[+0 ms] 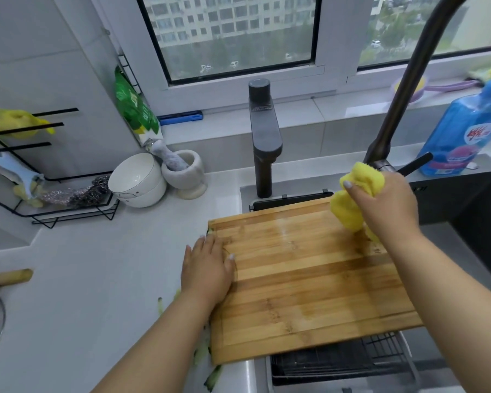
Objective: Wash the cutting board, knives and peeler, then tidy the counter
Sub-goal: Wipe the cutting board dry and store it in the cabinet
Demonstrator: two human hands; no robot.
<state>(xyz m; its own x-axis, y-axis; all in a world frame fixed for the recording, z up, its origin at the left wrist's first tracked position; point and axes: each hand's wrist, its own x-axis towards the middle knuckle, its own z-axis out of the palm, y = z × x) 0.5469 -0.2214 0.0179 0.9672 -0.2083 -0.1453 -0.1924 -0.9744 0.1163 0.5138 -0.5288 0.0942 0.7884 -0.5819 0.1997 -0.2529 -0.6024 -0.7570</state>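
A bamboo cutting board (304,282) lies across the left part of the sink, partly on the counter. My left hand (207,268) rests flat on the board's left edge, fingers straight. My right hand (386,205) grips a yellow cloth (352,205) above the board's far right corner; the cloth's lower end touches the wood. A light blue peeler (17,171) hangs on the black wire rack (68,214) at the left. No knife is in view.
Green peel scraps (207,353) lie on the counter by the board's left edge. White bowls (138,180) and a mortar with pestle (184,171) stand behind. A dark faucet (403,89), a soap dispenser (262,137) and a blue detergent bottle (462,134) ring the black sink (471,211). A wire basket (338,361) sits under the board.
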